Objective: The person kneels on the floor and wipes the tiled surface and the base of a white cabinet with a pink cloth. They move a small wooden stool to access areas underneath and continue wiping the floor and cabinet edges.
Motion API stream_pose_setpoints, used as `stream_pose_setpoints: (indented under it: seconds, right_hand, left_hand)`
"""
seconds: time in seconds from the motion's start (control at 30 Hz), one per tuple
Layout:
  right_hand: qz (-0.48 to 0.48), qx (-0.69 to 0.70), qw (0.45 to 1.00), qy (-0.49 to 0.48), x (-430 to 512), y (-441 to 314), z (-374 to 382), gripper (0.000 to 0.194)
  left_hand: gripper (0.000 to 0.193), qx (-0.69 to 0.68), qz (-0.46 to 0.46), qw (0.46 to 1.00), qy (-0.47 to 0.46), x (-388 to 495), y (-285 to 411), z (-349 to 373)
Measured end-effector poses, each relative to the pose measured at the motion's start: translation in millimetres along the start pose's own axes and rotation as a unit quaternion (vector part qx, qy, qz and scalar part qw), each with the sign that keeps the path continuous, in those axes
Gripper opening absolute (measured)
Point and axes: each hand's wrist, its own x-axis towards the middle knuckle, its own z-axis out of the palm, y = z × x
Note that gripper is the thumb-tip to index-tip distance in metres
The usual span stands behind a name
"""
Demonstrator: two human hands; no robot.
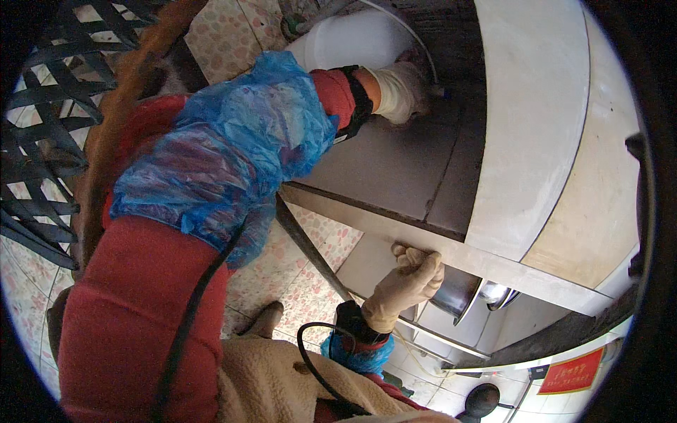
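My left arm, in a red sleeve with a crumpled blue plastic sleeve cover, reaches over a tiled surface with a pale front edge. At its end, my left hand (pixel 403 91) wears a pale glove. The hand is beside a white rounded container (pixel 354 45); its fingers are blurred in shadow, so what they touch is unclear. Lower down, my right hand (pixel 410 277), in a beige glove, has its fingers curled by the pale edge (pixel 370 224) of the tiled surface. Nothing shows in it.
Below the edge, metal pans or bowls (pixel 455 291) stand on a shelf. A dark metal leg (pixel 314 243) slants down to the patterned tile floor (pixel 301 280). A dark woven lattice (pixel 58 106) is at the left. A black cable hangs by my arms.
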Motion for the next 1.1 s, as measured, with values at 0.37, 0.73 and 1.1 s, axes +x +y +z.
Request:
stream_pose_setpoints:
  seconds: [0.37,0.73,1.1]
  right_hand:
    - [0.024,0.076,0.997,-0.011,1.6,8.4,-9.0,0.037]
    - [0.030,0.086,0.996,-0.002,0.6,9.0,-8.6,0.035]
    - [0.047,0.040,0.997,-0.051,-1.2,-2.0,-14.2,0.030]
  left_hand:
    - [0.056,-0.169,-0.095,0.972,0.131,-10.0,-8.4,-13.7]
    - [0.069,-0.228,-0.125,0.956,0.132,3.9,-12.7,10.8]
    - [0.074,-0.394,-0.324,0.739,0.441,66.0,-67.0,113.5]
